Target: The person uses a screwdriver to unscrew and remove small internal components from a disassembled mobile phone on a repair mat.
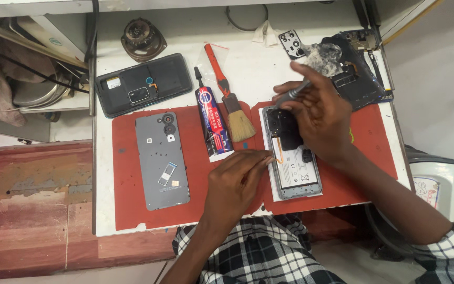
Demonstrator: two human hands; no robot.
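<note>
So the opened phone (294, 158) lies back-up on the right half of the red mat (206, 173), near the front edge of the white bench (258, 68); its cover is off, so you can see the battery and the black shielding up top; the right hand (319, 123) is closed around a grey screwdriver (296, 93), tip pointed down at the upper left corner of that phone; the left hand (237, 181) isn't gripping anything, fingers stretched out flat and together, fingertips (266, 158) pressing on the phone's left edge.

Rest of the bench; a grey back cover (161, 160) sits on the left part of the mat with a small SIM tray (167, 173) lying on top of it; between that cover and the opened phone there's a tube of glue (212, 126) with a black nozzle, and just beside it a brush (232, 102) with an orange handle, bristles toward the person; behind the mat a dark phone frame (144, 90) lies flat, and behind that a round metal part (143, 39), looks like a speaker or motor but can't tell; far right corner has another stripped dark phone body (361, 71) with a crumpled bit of foil-looking stuff (321, 57) on it, plus a loose camera bezel (292, 43) right next to it; both sleeves are a black-and-white check.
</note>
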